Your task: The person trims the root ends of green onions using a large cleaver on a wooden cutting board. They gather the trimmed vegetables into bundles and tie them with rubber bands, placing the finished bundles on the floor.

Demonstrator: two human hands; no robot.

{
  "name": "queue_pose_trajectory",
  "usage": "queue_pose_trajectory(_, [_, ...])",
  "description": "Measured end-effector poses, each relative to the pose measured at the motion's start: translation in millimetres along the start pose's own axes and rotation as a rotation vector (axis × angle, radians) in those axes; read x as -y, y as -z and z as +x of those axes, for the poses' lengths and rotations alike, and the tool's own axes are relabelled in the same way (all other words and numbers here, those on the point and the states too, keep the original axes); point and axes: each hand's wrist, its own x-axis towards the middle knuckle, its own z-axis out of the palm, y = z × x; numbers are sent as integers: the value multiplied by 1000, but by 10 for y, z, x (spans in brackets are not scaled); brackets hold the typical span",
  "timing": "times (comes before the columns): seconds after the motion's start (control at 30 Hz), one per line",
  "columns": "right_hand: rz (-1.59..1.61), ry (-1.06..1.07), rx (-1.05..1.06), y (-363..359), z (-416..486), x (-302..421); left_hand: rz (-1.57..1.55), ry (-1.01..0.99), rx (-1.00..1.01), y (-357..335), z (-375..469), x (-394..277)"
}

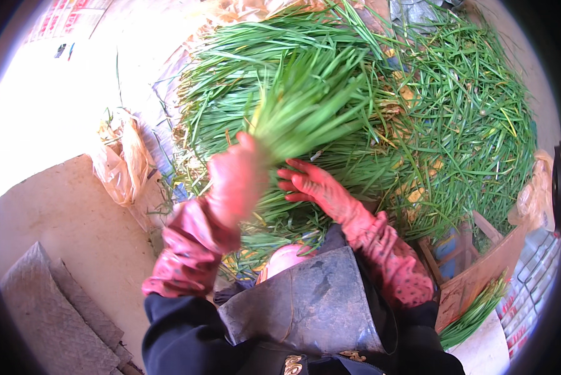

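Observation:
My left hand (238,180), in a red rubber glove with a long sleeve, is closed around the lower ends of a bunch of long green leaves (308,108), which looks like garlic chives. The bunch fans out to the upper right and is blurred. Just right of its base, my right hand (311,185), gloved alike, has its fingers apart and nothing in it. Under both hands lies a broad heap of the same leaves (229,70), mostly laid side by side. A dark apron (304,300) covers my lap.
Loose, tangled leaves (472,108) spread on the right. A wooden frame (482,276) stands at lower right, with more leaves (477,309) beside it. A crumpled plastic bag (123,161) lies left of the heap, another plastic bag (536,192) at far right. Flat grey sheets (60,314) lie lower left.

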Motion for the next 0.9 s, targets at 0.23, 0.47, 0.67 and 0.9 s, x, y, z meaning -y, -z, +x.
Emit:
queue_pose_trajectory(0.23, [318, 65, -301, 169, -211, 88, -219, -276, -54, -766, -591, -1014])
queue_pose_trajectory(0.47, [136, 248, -426, 648, -1289, 806, -1306, -727, 246, -268, -571, -1274])
queue_pose_trajectory(0.67, [-208, 308, -592, 610, -2128, 867, -1864, -888, 998, -89, -249, -1926])
queue_pose_trajectory(0.9, [-620, 373, -912, 655, -2596, 754, -1901, -1077, 880, 156, -504, -2728])
